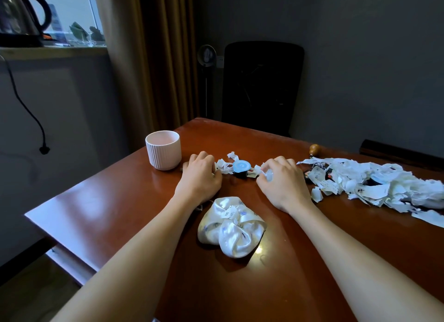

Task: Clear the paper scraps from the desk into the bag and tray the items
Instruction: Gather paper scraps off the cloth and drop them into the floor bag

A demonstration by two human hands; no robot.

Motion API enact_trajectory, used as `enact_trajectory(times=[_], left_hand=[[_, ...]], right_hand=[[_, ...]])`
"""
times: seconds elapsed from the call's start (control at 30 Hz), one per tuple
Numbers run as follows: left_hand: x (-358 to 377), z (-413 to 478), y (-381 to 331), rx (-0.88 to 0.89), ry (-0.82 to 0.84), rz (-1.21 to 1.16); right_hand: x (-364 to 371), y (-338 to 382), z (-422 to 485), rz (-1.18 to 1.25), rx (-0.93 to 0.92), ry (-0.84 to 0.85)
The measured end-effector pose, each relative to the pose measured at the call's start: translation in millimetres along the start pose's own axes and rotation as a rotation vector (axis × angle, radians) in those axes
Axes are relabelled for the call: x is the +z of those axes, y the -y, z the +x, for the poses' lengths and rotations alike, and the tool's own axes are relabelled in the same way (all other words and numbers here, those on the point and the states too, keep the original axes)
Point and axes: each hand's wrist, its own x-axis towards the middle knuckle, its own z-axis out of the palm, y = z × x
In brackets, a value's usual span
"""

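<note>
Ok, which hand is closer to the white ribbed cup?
Left. The left hand is just right of the cup, gathering paper scraps; the right hand is farther right, past the blue-lidded pod.

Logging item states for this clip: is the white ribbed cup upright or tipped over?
Upright. The white ribbed cup stands on its base on the desk, its open rim facing up.

Nothing readable here, honestly. The small tag [230, 212] on the shiny white satin bag [237, 237] has print and the torn white paper scraps [374, 182] on the right carry scribbles, all too blurry.
</note>
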Motion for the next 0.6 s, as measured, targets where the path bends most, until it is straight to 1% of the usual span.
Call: enact_trajectory(times=[0.07,0.13,0.23,0.33,0.5,0.6], left_hand=[[0.2,-0.4,0.3,-0.009,-0.022,-0.003],[0.3,-2.1,0.5,0.002,-0.004,-0.015],[-1.4,-3.1,0.2,0.045,0.050,0.018],[-1.6,-2.3,0.6,0.056,0.079,0.054],[-2.3,-3.8,-0.5,0.008,0.002,0.033],[-2.3,-5.3,-0.9,-0.024,-0.032,0.047]], right_hand=[[0.3,-0.3,0.6,-0.002,-0.009,-0.007],[0.7,-0.7,0.6,0.028,-0.039,0.006],[0.1,0.2,1.3,0.081,-0.085,0.086],[0.8,-0.8,3.2,0.062,-0.096,0.139],[1.1,-1.8,0.9,0.109,-0.071,0.061],[-1.1,-0.5,-1.6,0.089,-0.052,0.020]])
